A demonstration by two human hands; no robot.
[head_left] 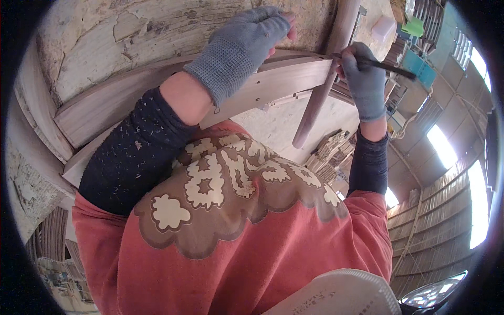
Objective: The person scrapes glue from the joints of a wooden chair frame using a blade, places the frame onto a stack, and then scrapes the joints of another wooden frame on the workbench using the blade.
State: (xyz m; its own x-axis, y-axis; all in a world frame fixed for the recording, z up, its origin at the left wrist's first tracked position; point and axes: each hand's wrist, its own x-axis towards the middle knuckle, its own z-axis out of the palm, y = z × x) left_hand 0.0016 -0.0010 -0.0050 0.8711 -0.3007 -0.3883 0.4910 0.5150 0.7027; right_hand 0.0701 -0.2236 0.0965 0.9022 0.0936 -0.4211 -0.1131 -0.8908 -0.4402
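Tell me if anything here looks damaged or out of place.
The pale coating on the worn work surface behind the curved wooden rail is cracked and flaking, with bare patches. Pale wood shavings fleck the dark left sleeve. Otherwise nothing stands out: the left hand rests on the rail, and the right hand grips a thin dark tool.
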